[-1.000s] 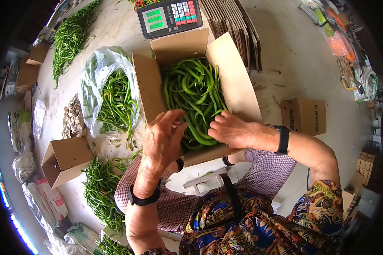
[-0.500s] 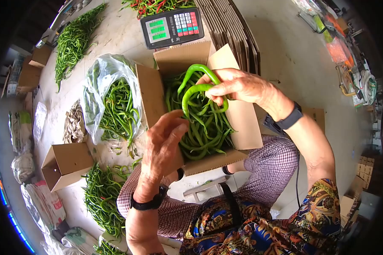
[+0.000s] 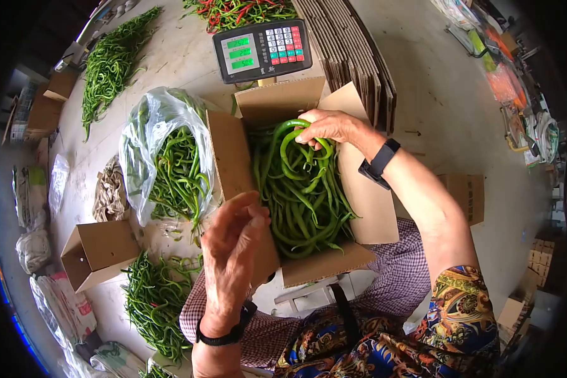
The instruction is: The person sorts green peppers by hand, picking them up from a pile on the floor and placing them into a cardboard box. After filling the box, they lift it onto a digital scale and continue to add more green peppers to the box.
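Note:
An open cardboard box (image 3: 374, 220) with raised flaps stands before me, filled with long green peppers (image 3: 305, 217). Over its far right part, my right hand (image 3: 330, 128) pinches curved green peppers (image 3: 286, 148) that hang down onto the others. My left hand (image 3: 236, 242) is raised at the box's near left side, fingers bent and apart, with nothing in it. Beyond the box, a scale display (image 3: 262, 50) shows lit green digits.
Left of the box sits a clear plastic bag (image 3: 138, 142) of green peppers. Pepper piles (image 3: 154, 302) lie on the floor, near a small open carton (image 3: 104, 249). Flattened cardboard (image 3: 352, 57) is stacked behind the box; another carton (image 3: 463, 195) stands at the right.
My right hand has lowered the curved peppers toward the far part of the box. My left hand has drawn back from them, toward me. The whole view has shifted slightly.

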Tool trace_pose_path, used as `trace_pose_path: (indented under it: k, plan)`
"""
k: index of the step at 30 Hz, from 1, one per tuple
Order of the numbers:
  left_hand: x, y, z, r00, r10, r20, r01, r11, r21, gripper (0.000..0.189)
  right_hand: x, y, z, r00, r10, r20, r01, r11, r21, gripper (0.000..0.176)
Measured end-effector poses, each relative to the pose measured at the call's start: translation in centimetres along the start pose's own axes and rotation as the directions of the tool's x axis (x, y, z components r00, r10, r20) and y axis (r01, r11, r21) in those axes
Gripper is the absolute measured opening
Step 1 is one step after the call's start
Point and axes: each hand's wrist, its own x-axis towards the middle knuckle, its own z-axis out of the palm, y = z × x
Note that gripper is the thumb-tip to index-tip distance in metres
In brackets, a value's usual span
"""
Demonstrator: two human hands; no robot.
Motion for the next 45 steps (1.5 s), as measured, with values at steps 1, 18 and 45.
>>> trace_pose_path:
  k: [1, 18, 45]
  plan:
    - [0.0, 0.1, 0.0, 1.0, 0.0, 0.011, 0.0, 1.0, -0.012, 0.031, 0.2, 0.3, 0.1, 0.985, -0.046, -0.165, 0.006, 0.972, -0.234, 0.033]
    - [-0.5, 0.1, 0.4, 0.999, -0.01, 0.034, 0.013, 0.996, -0.089, 0.028, -2.1, 3.8, 4.2, 0.898, -0.44, -0.033, 0.217, 0.505, -0.836, 0.039]
    - [-2.1, 2.2, 0.6, 0.899, -0.276, 0.339, 0.367, 0.898, -0.242, 0.027, -16.8, -8.0, -0.9, 0.944, -0.263, -0.201, 0.104, 0.811, -0.576, 0.024]
